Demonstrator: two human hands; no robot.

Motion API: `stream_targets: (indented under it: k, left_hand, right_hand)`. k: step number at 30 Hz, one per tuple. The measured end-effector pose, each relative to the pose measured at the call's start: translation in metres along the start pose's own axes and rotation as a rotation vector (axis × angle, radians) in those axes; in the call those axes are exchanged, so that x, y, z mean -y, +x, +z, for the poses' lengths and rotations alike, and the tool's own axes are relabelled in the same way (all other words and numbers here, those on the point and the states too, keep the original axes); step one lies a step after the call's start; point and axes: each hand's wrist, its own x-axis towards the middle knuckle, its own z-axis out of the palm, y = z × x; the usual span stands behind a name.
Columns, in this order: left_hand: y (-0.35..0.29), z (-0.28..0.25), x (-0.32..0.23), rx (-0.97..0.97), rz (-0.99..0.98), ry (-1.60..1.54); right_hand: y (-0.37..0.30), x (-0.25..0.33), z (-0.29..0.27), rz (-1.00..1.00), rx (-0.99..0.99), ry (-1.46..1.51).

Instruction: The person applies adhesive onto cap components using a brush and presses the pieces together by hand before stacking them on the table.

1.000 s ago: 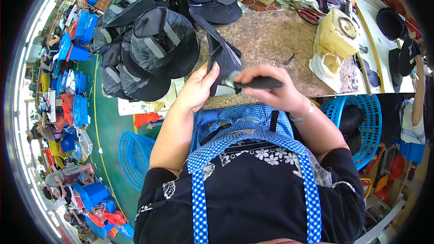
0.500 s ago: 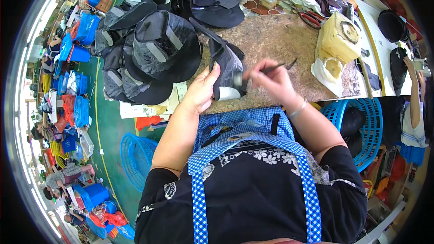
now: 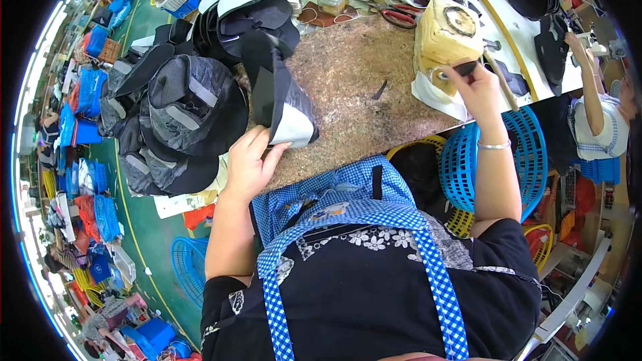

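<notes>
My left hand point(image 3: 251, 160) pinches the lower edge of a black cap piece point(image 3: 267, 87) with a white panel point(image 3: 293, 122), fingers behind and thumb in front. The piece stands tilted on the worktable. To the right, my right hand point(image 3: 480, 90) is closed on a dark-handled brush point(image 3: 465, 68) at the mouth of a yellow block-shaped container point(image 3: 435, 43). The brush's lower end is hidden there. Left of the cap piece lies a pile of black and grey caps point(image 3: 184, 100) with grey strips on them.
Behind stand stacked black-and-white cap parts point(image 3: 257, 3) and red-handled scissors point(image 3: 400, 17). A small black sliver point(image 3: 380, 90) lies on the brown worktable point(image 3: 354, 60). Blue baskets point(image 3: 528, 167) stand below the table's edge. Another person's arm point(image 3: 588, 87) works at the far right.
My right hand has moved away from the cap piece, rightward to the yellow container, taking the brush along. My left hand keeps the cap piece, now gripped at its lower edge. The view has shifted.
</notes>
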Motion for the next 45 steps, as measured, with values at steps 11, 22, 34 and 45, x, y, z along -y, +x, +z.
stream_targets:
  k: [11, 22, 34, 45]
  left_hand:
    - [0.002, 0.038, -0.032, 0.034, -0.509, -1.336]
    - [0.002, 0.051, -0.035, -0.139, -0.562, -1.65]
    - [0.018, 0.038, -0.038, -0.241, -0.677, -1.839]
    - [0.005, 0.032, -0.037, -0.288, -0.625, -1.827]
  right_hand:
    - [-0.01, 0.003, -0.01, 0.331, 0.33, 0.642]
    - [-0.088, 0.081, 0.077, -0.473, 0.316, 0.823]
    - [-0.085, 0.098, 0.077, -0.55, 0.412, 0.708]
    - [-0.074, 0.09, 0.072, -0.525, 0.431, 0.922]
